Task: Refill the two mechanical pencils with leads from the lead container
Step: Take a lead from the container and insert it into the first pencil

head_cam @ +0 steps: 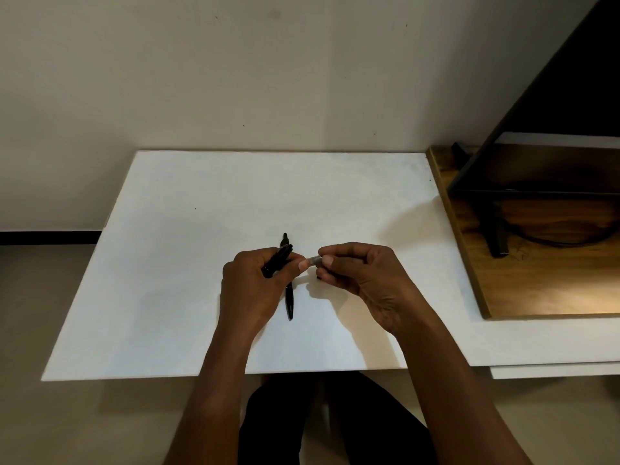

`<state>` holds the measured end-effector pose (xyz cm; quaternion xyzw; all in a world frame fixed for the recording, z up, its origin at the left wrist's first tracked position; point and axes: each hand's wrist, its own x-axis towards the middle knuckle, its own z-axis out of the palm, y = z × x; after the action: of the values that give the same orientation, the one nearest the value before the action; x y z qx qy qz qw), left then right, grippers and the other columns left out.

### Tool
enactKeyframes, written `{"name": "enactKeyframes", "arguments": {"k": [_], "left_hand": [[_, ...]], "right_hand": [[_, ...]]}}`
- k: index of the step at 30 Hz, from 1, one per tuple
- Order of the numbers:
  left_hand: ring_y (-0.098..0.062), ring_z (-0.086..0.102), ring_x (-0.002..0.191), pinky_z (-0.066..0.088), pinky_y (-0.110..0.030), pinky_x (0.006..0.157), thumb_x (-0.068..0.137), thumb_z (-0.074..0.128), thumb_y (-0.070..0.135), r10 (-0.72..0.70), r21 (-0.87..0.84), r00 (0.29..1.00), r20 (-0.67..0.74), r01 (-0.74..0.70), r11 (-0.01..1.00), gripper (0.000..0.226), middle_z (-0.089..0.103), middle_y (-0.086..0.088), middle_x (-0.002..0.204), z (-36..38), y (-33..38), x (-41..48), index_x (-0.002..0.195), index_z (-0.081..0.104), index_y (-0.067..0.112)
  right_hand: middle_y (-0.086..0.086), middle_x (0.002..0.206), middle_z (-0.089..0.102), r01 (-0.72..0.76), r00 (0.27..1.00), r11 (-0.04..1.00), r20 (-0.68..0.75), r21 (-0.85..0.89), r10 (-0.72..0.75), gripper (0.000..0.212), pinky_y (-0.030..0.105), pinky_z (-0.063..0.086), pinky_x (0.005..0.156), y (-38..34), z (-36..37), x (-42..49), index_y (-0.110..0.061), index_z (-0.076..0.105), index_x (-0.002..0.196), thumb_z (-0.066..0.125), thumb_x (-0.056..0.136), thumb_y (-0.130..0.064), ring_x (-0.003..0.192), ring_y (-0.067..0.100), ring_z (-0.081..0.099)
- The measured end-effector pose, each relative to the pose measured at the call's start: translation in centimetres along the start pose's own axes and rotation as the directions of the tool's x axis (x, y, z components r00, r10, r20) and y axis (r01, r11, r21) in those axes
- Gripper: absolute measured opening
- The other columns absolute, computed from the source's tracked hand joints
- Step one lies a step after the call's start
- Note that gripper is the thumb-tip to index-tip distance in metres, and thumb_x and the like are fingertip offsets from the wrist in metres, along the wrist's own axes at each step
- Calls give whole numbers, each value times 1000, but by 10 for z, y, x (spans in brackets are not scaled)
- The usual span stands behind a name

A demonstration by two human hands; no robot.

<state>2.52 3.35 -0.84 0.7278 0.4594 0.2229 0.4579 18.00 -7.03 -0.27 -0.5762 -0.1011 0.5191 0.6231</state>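
while the left hand point(255, 283) grips a slim black mechanical pencil point(277, 260) and the right hand point(362, 276) pinches the small grey lead container point(314, 260), leads could spill if it tips

On the white rectangular tabletop point(201, 263), near its middle, a slim black mechanical pencil point(290, 303) lies running near to far. Over its far part the left hand point(255, 283) holds a second black mechanical pencil point(276, 260). Just right of that, the right hand point(362, 280) pinches a small grey lead container point(314, 260). At the far right a brown wooden board point(503, 290) lies on the tabletop, with a black metal stand point(496, 229) on it.
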Motion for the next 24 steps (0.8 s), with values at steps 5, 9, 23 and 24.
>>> {"name": "enactKeyframes", "arguments": {"k": [5,9,23,24], "left_hand": [[0,60,60,38,-13,53,80,77,46,37,77,999,-16,-35,996,10,71,18,67,-2,1,-1,71,72,46],[-7,65,76,50,-25,65,82,75,47,125,210,992,-3,-122,970,16,74,16,82,1,3,-4,91,80,34],[10,60,61,39,-4,56,78,81,37,48,-83,996,-78,-54,995,6,72,28,78,-2,11,-3,75,77,35],[10,60,61,39,-7,56,78,82,38,29,-104,997,-76,-37,994,6,73,27,77,-2,10,-3,76,78,33]], "right_hand": [[24,93,77,-4,1000,1000,-24,-7,4,14,29,62,81,1,1,0,6,74,101,69,87,5,78,27,75],[27,102,75,-79,997,997,-9,13,79,17,29,62,82,4,1,0,9,73,105,67,90,3,87,29,75],[22,108,76,-195,979,961,98,197,179,23,25,61,77,7,4,2,12,70,111,64,89,9,94,27,76],[22,106,76,-191,980,962,90,196,176,23,26,61,77,7,4,2,11,70,110,64,88,10,93,27,76]]}}
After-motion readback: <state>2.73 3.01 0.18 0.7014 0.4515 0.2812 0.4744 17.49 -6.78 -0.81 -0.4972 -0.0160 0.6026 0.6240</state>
